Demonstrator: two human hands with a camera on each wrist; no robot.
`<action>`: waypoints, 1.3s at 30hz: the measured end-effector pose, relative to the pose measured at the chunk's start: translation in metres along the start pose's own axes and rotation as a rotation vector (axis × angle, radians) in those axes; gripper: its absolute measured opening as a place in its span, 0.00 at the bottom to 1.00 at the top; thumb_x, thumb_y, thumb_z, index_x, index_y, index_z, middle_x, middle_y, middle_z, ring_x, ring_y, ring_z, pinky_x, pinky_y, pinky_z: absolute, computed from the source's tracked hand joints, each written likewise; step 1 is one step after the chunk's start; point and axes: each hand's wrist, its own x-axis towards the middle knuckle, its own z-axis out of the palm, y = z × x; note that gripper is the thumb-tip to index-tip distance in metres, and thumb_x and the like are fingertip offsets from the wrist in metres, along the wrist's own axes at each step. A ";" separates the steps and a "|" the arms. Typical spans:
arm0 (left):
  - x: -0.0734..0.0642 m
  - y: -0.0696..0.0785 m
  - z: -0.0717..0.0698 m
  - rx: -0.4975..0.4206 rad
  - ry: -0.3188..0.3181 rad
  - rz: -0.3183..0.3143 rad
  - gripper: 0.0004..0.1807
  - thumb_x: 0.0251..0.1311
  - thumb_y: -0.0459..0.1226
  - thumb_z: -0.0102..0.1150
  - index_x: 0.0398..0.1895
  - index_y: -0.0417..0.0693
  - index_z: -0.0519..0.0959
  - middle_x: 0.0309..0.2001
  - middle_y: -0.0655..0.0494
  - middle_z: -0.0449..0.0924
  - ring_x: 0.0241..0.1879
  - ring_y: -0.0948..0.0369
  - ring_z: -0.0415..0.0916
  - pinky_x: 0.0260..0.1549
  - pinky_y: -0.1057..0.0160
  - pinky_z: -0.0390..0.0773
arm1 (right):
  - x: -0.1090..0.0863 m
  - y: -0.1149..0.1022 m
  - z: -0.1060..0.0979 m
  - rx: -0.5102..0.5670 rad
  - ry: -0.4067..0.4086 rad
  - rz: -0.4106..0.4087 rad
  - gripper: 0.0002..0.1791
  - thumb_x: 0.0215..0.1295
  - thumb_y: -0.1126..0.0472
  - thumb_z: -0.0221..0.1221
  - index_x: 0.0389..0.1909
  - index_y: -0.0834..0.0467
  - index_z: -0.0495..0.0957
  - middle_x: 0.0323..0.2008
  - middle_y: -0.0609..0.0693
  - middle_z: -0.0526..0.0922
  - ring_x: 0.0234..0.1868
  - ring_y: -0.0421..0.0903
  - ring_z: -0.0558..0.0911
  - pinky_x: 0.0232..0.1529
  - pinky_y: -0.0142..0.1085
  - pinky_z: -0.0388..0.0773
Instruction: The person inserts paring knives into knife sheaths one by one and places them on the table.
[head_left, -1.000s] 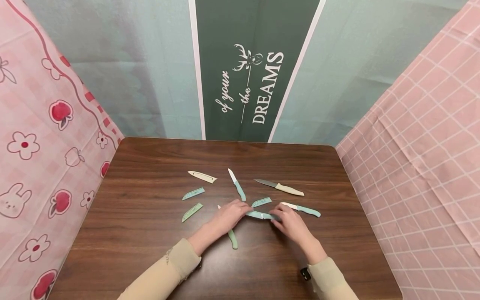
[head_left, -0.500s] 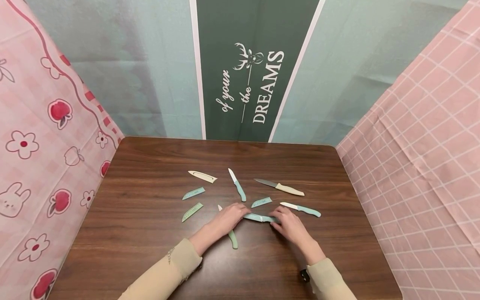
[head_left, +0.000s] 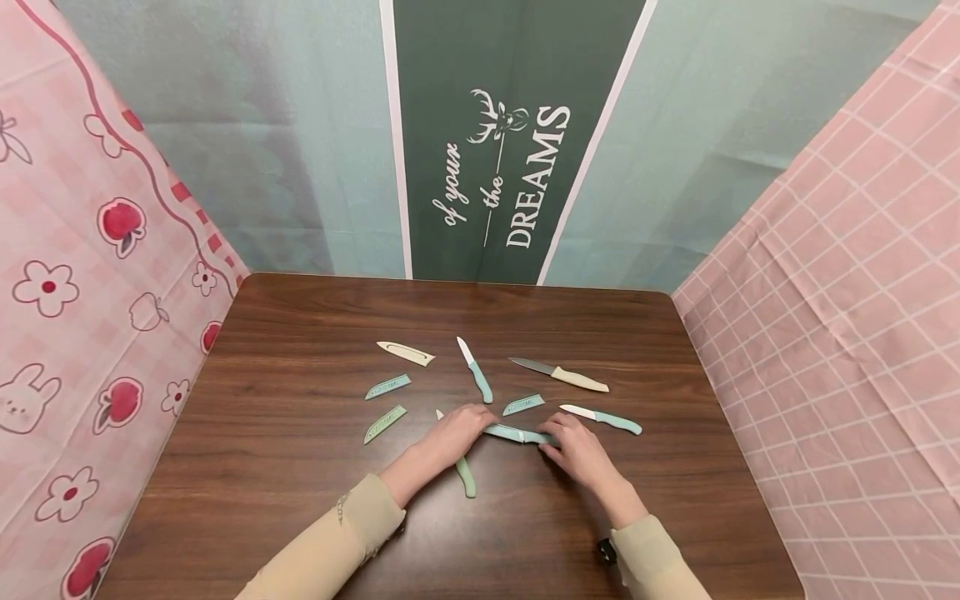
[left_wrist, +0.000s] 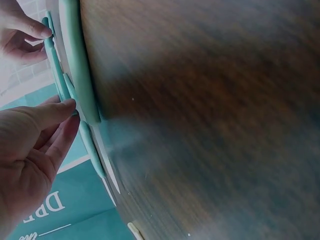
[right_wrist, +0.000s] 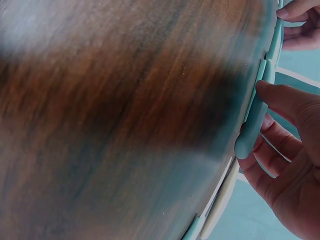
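Note:
My left hand (head_left: 459,435) pinches the tip end of a light blue sheath (head_left: 506,432). Its mouth meets the light blue handle of a paring knife (head_left: 534,437), and a thin white line shows between them. On the handle's other end, my right hand (head_left: 581,450) has thumb and fingers, as the right wrist view shows of the handle (right_wrist: 253,122). The sheath covers the blade. Under my left forearm lies a green-handled knife (head_left: 466,478), partly hidden. Just beyond the held knife rests another blue sheath (head_left: 523,405).
Blue-handled knives lie behind (head_left: 480,382) and at the right (head_left: 618,422), blades bare. A cream-handled knife (head_left: 580,380) points left. On the left are cream (head_left: 406,353), blue (head_left: 387,387) and green (head_left: 385,425) sheaths. Fabric walls border the wooden table (head_left: 285,483).
The sheathed knife has shifted slightly left and nearer to me, with both hands still on it. The white gap between sheath and handle looks narrower. The other knives and sheaths stay put.

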 end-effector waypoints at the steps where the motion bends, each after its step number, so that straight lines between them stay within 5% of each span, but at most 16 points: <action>1: 0.000 0.000 0.000 -0.002 -0.001 -0.004 0.12 0.66 0.33 0.55 0.48 0.47 0.85 0.46 0.56 0.85 0.48 0.59 0.83 0.50 0.64 0.81 | 0.000 0.000 0.000 0.004 -0.002 0.001 0.12 0.55 0.62 0.72 0.41 0.55 0.85 0.39 0.47 0.83 0.42 0.46 0.82 0.40 0.45 0.81; 39: -0.003 -0.002 0.006 0.032 -0.025 -0.014 0.13 0.64 0.32 0.54 0.47 0.49 0.85 0.47 0.54 0.84 0.48 0.58 0.83 0.50 0.62 0.82 | -0.004 -0.004 0.007 0.020 -0.033 0.033 0.11 0.56 0.62 0.72 0.41 0.56 0.86 0.39 0.47 0.83 0.41 0.44 0.80 0.39 0.43 0.81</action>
